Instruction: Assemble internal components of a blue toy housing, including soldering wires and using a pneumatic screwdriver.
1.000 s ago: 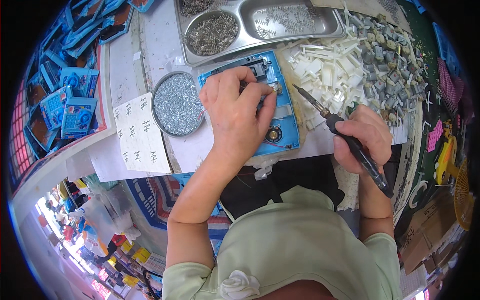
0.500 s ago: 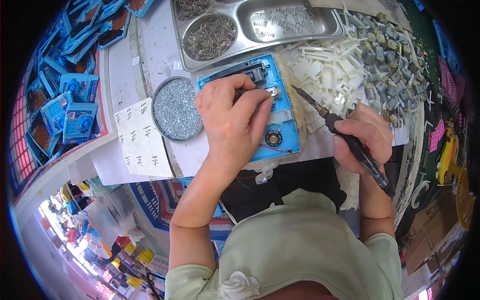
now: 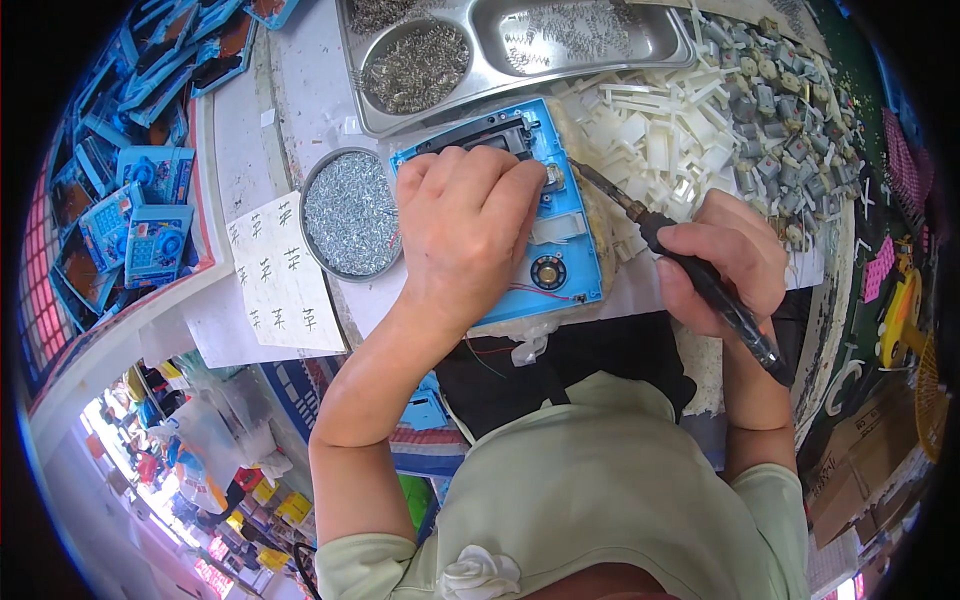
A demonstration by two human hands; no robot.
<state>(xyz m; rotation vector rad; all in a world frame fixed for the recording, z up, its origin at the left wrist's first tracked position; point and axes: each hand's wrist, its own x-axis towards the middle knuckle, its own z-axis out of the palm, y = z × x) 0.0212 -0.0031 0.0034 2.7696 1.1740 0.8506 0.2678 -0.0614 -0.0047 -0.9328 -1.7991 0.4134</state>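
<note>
The left hand (image 3: 465,235) is laid flat on the open blue plastic toy casing (image 3: 560,215), its fingers together and pressed down near the upper right corner; compared with a second ago, the fingertips are seen to have been drawn upward and rightward, toward the small metal part at the casing's edge. The right hand (image 3: 725,265) is clamped around a black pen-shaped soldering iron (image 3: 690,270), whose tip has been brought from well clear of the casing to just beside that same corner, so the joint appears about to be worked. The casing lies on the counter (image 3: 300,90), directly before the person, with a small round speaker (image 3: 548,272) exposed. A round tin of silver screws (image 3: 350,212) stands just left, a steel compartment tray (image 3: 520,50) beyond, and white plastic pieces (image 3: 650,135) to the right.
</note>
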